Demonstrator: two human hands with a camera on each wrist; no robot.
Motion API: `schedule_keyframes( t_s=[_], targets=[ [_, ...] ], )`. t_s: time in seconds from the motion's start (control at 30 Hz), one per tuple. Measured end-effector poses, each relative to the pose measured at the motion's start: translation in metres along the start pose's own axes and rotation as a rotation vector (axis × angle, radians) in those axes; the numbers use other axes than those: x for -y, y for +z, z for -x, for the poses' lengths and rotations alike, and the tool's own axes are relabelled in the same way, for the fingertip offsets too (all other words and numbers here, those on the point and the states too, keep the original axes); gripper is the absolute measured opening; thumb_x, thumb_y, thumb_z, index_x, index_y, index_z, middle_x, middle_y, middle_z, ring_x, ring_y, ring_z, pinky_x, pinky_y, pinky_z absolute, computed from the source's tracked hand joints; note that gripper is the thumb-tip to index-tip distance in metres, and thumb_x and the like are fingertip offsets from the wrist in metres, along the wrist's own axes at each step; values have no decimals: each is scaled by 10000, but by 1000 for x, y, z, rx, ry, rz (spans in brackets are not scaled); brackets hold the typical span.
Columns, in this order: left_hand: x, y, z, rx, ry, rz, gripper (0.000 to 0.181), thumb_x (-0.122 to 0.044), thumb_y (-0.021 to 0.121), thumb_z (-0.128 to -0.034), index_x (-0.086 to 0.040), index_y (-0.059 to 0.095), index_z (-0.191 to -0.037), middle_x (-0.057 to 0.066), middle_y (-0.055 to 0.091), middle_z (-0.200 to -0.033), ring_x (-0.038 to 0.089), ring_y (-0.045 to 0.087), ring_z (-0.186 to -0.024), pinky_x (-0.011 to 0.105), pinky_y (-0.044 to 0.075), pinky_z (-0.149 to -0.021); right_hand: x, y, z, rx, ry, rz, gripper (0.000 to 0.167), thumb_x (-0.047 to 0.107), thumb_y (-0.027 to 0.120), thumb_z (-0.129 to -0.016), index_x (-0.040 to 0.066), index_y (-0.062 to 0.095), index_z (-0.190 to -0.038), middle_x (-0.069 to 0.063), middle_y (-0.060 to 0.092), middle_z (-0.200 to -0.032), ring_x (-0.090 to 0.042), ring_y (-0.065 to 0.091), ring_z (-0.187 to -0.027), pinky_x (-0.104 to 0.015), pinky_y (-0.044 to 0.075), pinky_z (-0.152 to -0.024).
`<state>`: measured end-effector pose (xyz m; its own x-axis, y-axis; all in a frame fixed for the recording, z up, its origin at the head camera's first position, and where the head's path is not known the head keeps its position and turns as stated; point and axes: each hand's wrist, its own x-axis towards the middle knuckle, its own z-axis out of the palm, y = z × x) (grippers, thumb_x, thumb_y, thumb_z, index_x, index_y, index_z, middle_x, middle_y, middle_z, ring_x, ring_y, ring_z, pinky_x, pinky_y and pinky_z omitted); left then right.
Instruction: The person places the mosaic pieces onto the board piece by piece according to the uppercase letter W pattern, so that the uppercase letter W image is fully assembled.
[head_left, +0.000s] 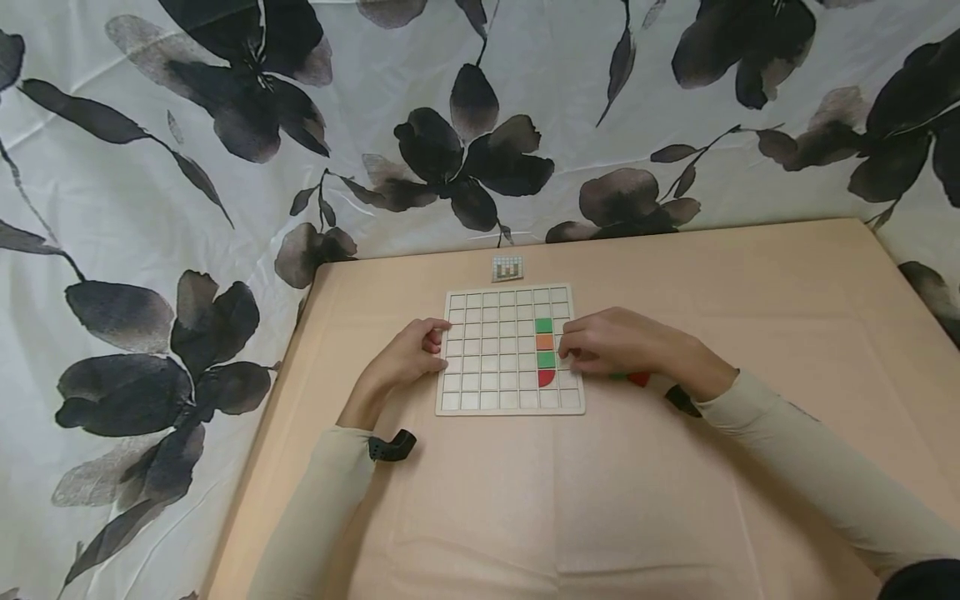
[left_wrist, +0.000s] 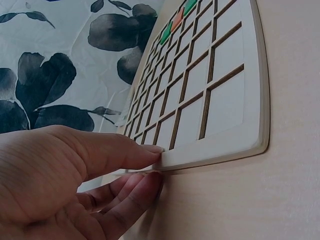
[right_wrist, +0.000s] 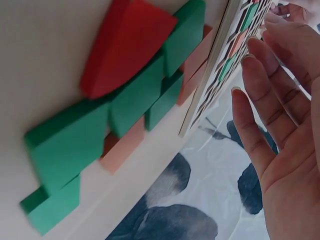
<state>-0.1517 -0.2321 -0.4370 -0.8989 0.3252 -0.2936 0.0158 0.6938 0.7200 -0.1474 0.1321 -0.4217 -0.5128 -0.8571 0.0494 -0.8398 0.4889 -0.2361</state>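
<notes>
A pale wooden grid board (head_left: 488, 396) lies on the table. My left hand (head_left: 408, 354) is at its left edge; the left wrist view shows the thumb (left_wrist: 145, 155) on the rim and curled fingers just beside it. One column of the board holds a green block (head_left: 543, 325), an orange block (head_left: 544, 342), another green block (head_left: 546, 359) and a red rounded block (head_left: 546, 378). My right hand (head_left: 611, 340) hovers at the board's right side, fingertips close to these blocks. Its fingers look fairly straight in the right wrist view, with no piece visible between them.
Loose blocks lie right of the board, partly under my right forearm: a red curved block (right_wrist: 125, 47), several green blocks (right_wrist: 70, 140) and orange ones (right_wrist: 125, 147). A small patterned card (head_left: 507, 267) sits behind the board. Flower-printed cloth (head_left: 457, 167) hangs behind the table (head_left: 465, 517).
</notes>
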Motion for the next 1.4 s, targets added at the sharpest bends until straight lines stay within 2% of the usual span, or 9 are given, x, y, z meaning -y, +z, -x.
schedule_keyframes(
  t_s=[0.4,0.73,1.03,1.4],
  targets=[
    [2,-1,1,10,12,10,639,77,740,-853,1,490,-1436,127,452,-1087,252,477,-1005,336,430,-808,-13,3,20,-26,91,8,211,252,833,-847,163,749,-1019,31,626,-895,-91,515,-764,-264,475,-671],
    [1,0,1,10,9,1,641,66,743,-853,-19,495,-1437,123,463,-1105,250,489,-1010,337,443,-820,-23,6,35,-43,147,38,252,261,873,-804,176,745,-1003,51,614,-922,-76,529,-780,-265,512,-674],
    [2,0,0,9,10,13,637,71,738,-853,-19,497,-1435,123,462,-1107,252,489,-1010,346,443,-833,-29,3,47,-16,203,33,226,212,854,-809,175,748,-1005,35,608,-944,-103,528,-793,-275,509,-676],
    [1,0,-1,3,9,15,634,68,740,-856,-26,498,-1435,124,471,-1106,256,491,-1020,356,434,-849,-35,2,51,-19,225,23,204,207,848,-816,179,769,-1003,48,618,-961,-92,543,-800,-286,519,-688]
  ],
)
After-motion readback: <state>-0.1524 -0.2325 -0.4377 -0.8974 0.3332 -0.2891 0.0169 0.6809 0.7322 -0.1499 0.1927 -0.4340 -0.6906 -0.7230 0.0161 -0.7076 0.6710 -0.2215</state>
